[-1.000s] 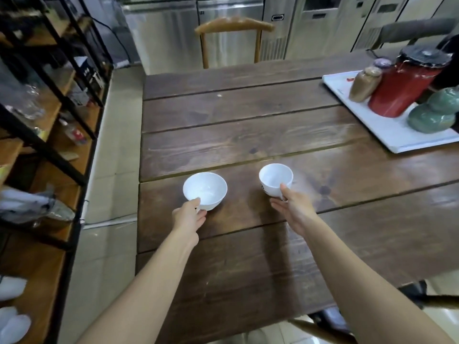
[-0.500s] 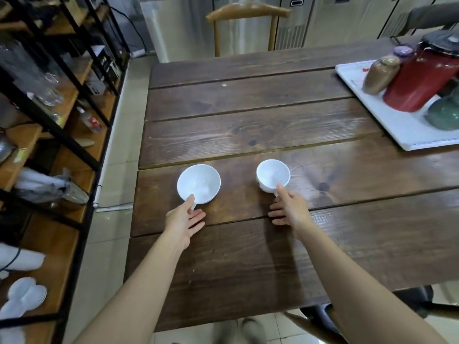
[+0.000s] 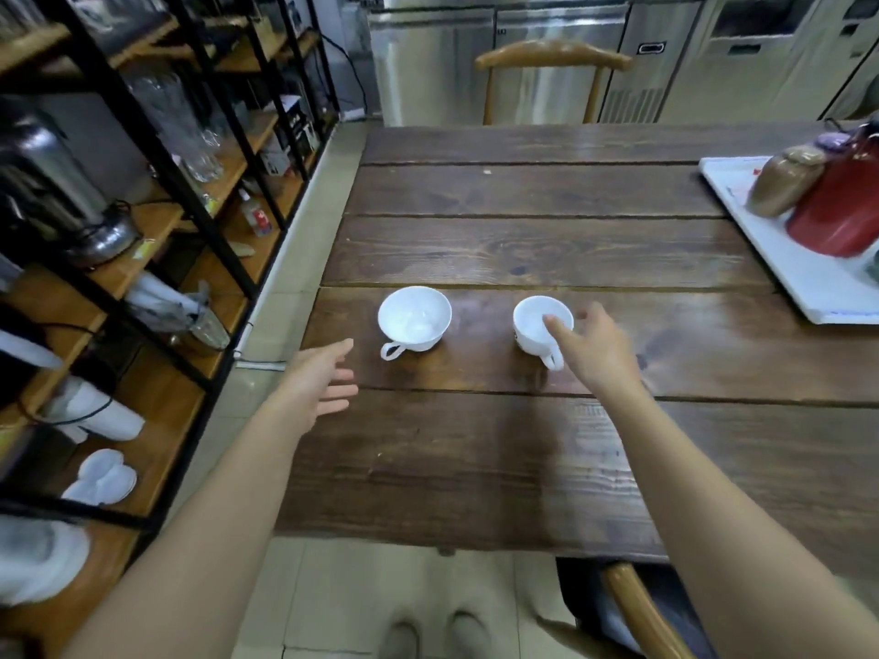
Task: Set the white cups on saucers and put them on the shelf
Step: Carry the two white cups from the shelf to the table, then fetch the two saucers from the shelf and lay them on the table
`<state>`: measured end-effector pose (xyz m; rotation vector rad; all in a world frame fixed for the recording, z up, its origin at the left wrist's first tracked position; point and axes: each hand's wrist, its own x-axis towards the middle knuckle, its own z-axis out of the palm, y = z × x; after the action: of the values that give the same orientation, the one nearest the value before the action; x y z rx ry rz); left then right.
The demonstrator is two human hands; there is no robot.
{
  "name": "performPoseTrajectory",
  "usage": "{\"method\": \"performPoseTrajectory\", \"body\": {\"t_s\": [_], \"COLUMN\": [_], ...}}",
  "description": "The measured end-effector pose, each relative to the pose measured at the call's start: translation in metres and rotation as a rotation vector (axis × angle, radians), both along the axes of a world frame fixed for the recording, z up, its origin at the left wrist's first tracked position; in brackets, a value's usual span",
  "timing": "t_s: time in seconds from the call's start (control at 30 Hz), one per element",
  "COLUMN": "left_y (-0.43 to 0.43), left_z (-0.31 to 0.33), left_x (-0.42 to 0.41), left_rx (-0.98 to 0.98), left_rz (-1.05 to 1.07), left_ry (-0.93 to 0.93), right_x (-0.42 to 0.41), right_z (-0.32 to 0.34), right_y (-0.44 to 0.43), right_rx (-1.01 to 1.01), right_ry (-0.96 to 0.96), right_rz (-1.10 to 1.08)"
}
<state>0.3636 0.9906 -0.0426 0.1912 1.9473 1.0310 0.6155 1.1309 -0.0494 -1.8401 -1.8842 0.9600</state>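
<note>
On the desk (image 3: 547, 468), both white cups (image 3: 414, 317) now stand untouched, since the left hand (image 3: 319, 383) has drawn back spread and empty while the right hand (image 3: 594, 347) hovers loosely spread over the right cup (image 3: 537, 325), so neither is gripped or on a saucer yet.

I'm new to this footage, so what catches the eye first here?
Two white cups stand side by side on the dark wooden table: the left cup untouched, the right cup under the right hand. The left hand hangs open near the table's left edge.
</note>
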Motion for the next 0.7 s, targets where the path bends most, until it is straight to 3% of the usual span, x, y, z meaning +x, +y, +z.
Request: {"method": "performPoseTrajectory", "body": {"t_s": [0.33,0.7], "left_y": [-0.152,-0.464], "left_z": [0.066,0.105], "left_x": [-0.013,-0.054], "left_rx": [0.035,-0.243], "left_rz": [-0.154,0.246], "left_ry": [0.98,1.298], "right_x": [-0.099,-0.24], "right_z": [0.07,0.107], "right_y": [-0.135,-0.405], "right_rx": [0.385,0.587], "right_ry": [-0.08,0.08], "right_rz": [0.653,1.158]}}
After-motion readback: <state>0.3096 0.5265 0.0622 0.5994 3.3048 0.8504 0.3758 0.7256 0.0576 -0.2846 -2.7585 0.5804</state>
